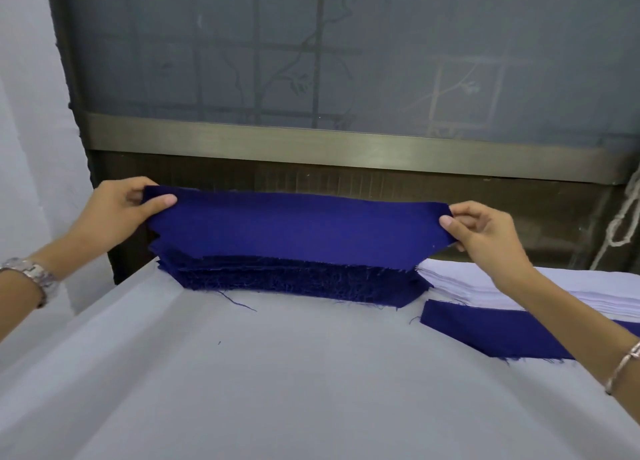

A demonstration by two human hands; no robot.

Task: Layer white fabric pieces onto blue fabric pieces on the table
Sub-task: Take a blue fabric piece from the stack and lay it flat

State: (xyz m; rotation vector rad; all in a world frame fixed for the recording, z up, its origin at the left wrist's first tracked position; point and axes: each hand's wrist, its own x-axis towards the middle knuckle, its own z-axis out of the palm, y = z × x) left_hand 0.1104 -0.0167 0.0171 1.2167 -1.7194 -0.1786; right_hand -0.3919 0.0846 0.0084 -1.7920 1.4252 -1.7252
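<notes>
While both hands hold one blue fabric piece [298,224] up at the far edge, the table [277,373] lies under a pale cloth. It is backed by a dusty window pane [346,51] with a metal rail [311,144] along its foot. A knotted rope [623,224] hangs at far right. The right forearm crosses the white fabric stack [457,284] and the loose blue piece [485,328], hiding part of each. The raised piece screens the rear of the blue stack [294,281].

Counts: one blue stack, frayed edge towards the viewer, layers too fine to number. One white stack sits just right of it, corners meeting. One loose blue piece lies flat in front of the white stack. One blue piece is in the air. There is a watch [33,274] on the left wrist and a bangle [623,362] on the right.

Fingers: the left hand [117,206] pinches the raised piece's left end, thumb on the near face, other fingers curled behind. The right hand [485,231] pinches the right end between thumb and forefinger, remaining fingers loosely bent. The piece is stretched between them, its lower edge at the blue stack's top; contact there cannot be told.
</notes>
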